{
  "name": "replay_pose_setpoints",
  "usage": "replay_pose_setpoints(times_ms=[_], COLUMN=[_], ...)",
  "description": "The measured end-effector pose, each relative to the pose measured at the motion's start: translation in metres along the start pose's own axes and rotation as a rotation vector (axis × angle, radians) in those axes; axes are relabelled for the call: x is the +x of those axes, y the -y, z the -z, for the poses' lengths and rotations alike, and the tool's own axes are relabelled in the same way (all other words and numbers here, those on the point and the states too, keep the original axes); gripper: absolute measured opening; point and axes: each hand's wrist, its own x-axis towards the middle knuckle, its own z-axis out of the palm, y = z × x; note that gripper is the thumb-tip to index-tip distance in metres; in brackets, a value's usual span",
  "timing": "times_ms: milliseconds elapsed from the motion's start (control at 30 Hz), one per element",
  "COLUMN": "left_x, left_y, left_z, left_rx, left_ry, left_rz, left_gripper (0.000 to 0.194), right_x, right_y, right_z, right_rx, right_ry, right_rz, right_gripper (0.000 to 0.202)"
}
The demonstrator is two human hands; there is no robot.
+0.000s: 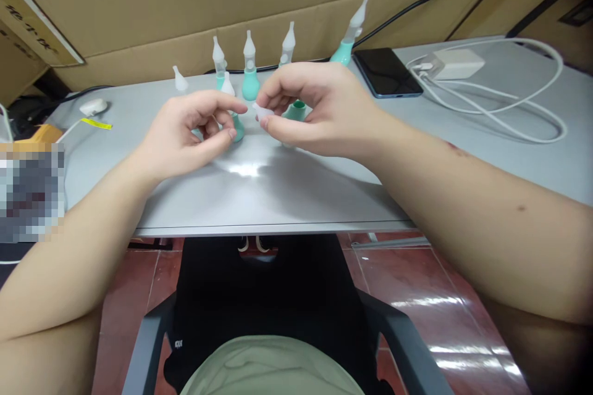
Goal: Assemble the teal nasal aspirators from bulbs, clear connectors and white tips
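Between the thumb and fingers of my right hand [319, 108] is a small white nozzle tip [263, 112], its narrow end pointing left. A green bulb [296, 111] with an open top is partly hidden behind that hand. My left hand [194, 126] is just to the left, its thumb and index finger apart with nothing seen between them. Beside its fingertips stands another green bulb [238, 128], with a white tip [227, 85] above it, partly covered by the hand. Farther back, a complete green-and-white bulb aspirator [251, 83] stands upright.
More aspirators stand along the cardboard wall, one at the right [343, 52]. A white tip [180, 80] is at the left. A black phone [388, 73] and a white charger [458, 65] with looped cable lie at the right. The grey table [278, 197] ends near my lap.
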Motion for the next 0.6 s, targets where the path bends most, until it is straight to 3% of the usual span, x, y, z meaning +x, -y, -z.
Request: replay_pose_setpoints(times_ms=[133,267,600], left_x=[-0.0016,-0.0035,-0.0025], left_y=[-0.0002,-0.0003,-0.0022], left_z=[0.0007,0.0023,0.0014], left_rx=[0.016,0.009,0.03], left_ry=[-0.033,-0.011,-0.031], left_rz=[0.028,0.034,0.018], left_gripper=[0.03,0.026,0.02], right_x=[0.0021,0.0042,0.0044], right_y=[0.0033,0.0038,-0.0002], right_z=[-0.0014,-0.0005,0.0037], right_rx=[0.069,0.095,0.033], right_ry=[-0.068,-0.095,-0.036], right_rz=[0.031,0.025,0.064], right_gripper=[0.01,0.014,0.01])
